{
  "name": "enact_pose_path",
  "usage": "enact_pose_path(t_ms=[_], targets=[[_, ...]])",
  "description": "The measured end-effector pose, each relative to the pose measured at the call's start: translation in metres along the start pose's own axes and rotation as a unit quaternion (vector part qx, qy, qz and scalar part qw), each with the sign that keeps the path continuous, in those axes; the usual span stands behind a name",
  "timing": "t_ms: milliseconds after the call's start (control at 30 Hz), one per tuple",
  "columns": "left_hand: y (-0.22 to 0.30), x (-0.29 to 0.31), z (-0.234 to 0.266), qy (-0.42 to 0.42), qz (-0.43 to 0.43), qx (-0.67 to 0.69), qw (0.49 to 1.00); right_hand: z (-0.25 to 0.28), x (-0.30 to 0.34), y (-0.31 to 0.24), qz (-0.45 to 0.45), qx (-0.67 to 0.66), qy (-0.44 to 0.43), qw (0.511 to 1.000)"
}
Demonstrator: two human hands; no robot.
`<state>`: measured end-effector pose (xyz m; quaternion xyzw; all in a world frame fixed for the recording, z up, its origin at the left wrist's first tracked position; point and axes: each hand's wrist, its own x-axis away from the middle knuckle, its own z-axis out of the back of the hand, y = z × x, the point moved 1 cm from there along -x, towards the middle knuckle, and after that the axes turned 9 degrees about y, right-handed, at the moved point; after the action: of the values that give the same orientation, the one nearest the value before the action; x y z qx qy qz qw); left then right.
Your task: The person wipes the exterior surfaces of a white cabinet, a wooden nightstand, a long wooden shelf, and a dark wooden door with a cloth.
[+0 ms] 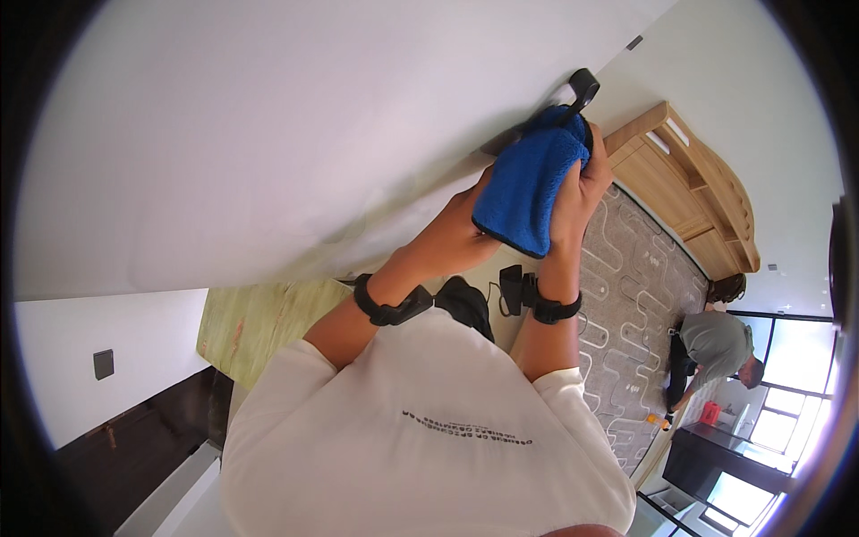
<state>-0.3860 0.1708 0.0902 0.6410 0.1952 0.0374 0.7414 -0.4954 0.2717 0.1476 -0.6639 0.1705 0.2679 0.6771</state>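
A blue fleecy cloth (530, 183) with dark edging is bunched between my two hands, up against the white wall surface. My left hand (465, 224) grips it from the left, with its fingers mostly hidden under the fabric. On the other side, my right hand (577, 192) is closed around the cloth's right edge. The cloth's upper part wraps the lower portion of a black curved fitting (583, 87), which stands out from the wall; its kind is not clear. Both wrists wear black bands with small devices.
A light wooden cabinet (684, 192) stands at the right. Beyond my right arm, the grey floor (617, 295) carries looping pale pipes. Another person (716, 345) bends over near windows, beside a red object (710, 413). A green-veined slab (268, 327) lies at the left.
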Motion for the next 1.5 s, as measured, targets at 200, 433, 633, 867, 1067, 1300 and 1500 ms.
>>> enact_pose_path(t_ms=[200, 433, 633, 867, 1067, 1300, 1500], targets=[[0.018, -0.011, 0.006, 0.031, -0.211, -0.058, 0.975, -0.013, -0.038, -0.037, 0.138, 0.145, 0.129, 0.971], [0.015, -0.011, -0.004, 0.077, -0.036, 0.145, 0.986, -0.038, -0.053, -0.046, 0.097, 0.166, 0.082, 0.978], [0.005, -0.003, 0.000, 0.135, -0.126, 0.026, 0.982, -0.025, -0.057, -0.030, 0.181, 0.147, 0.078, 0.969], [0.010, 0.000, 0.001, 0.108, -0.179, -0.071, 0.975, -0.006, -0.025, -0.027, 0.205, 0.206, 0.140, 0.947], [0.002, 0.012, -0.005, 0.059, -0.160, -0.088, 0.981, 0.005, -0.001, -0.042, 0.106, 0.215, 0.128, 0.962], [-0.017, 0.040, -0.010, 0.044, -0.095, -0.108, 0.989, 0.015, 0.043, -0.012, 0.037, 0.204, 0.059, 0.976], [-0.031, 0.052, -0.002, -0.061, 0.029, -0.063, 0.996, 0.011, 0.068, -0.008, 0.086, 0.176, 0.089, 0.977]])
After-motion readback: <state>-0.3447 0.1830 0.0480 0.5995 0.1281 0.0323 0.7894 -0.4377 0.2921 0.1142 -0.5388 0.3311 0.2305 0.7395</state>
